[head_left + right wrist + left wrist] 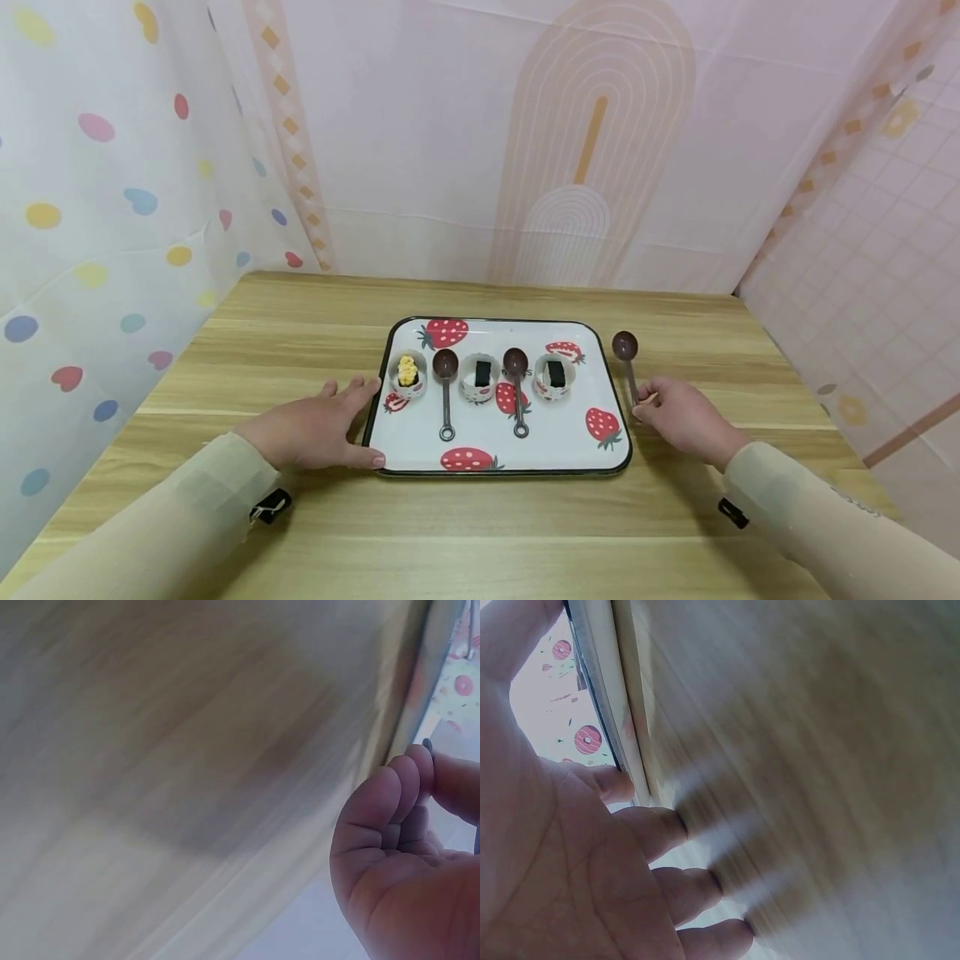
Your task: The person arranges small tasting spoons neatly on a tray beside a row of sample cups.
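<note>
A white strawberry-print tray (pixel 408 454) with a dark rim lies on the wooden table. My left hand (pixel 318 427) rests at its left edge with fingers spread, thumb and fingertips touching the rim; the left wrist view shows the straight fingers (pixel 694 892). Beyond the tray's right side, my right hand (pixel 686 417) pinches the handle end of a brown measuring spoon (pixel 626 346). In the right wrist view, curled fingers and thumb mostly hide that handle. Two similar spoons, one left (pixel 446 364) and one right (pixel 516 362), lie on the tray between three small paper cups.
The left cup (pixel 408 393) holds yellow crumbly food with something dark under it. White food with a black strip fills the middle cup (pixel 470 392) and the right cup (pixel 551 392). Patterned curtains (pixel 420 167) hang behind the wooden table (pixel 480 533) and at its sides.
</note>
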Tool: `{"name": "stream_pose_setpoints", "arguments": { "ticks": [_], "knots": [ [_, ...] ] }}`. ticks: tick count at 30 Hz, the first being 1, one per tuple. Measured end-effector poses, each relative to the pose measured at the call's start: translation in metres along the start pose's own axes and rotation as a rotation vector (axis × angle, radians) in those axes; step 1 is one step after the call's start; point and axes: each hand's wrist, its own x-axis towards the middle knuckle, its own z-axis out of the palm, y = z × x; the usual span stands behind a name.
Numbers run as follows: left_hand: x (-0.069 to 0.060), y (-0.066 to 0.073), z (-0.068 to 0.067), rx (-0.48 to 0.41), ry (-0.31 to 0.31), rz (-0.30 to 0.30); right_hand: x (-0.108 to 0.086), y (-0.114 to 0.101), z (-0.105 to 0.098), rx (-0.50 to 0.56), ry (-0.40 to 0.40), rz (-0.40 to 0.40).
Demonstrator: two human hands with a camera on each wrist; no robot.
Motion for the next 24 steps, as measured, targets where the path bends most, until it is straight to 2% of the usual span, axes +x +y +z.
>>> {"name": "stream_pose_setpoints", "arguments": {
  "ticks": [14,24],
  "knots": [
    [0.002,-0.001,0.0,0.005,-0.001,0.001,-0.01,-0.022,0.013,0.117,-0.026,-0.014],
    [0.002,-0.001,0.0,-0.007,-0.008,-0.02,-0.01,-0.03,0.022,0.132,-0.045,0.014]
  ]
}}
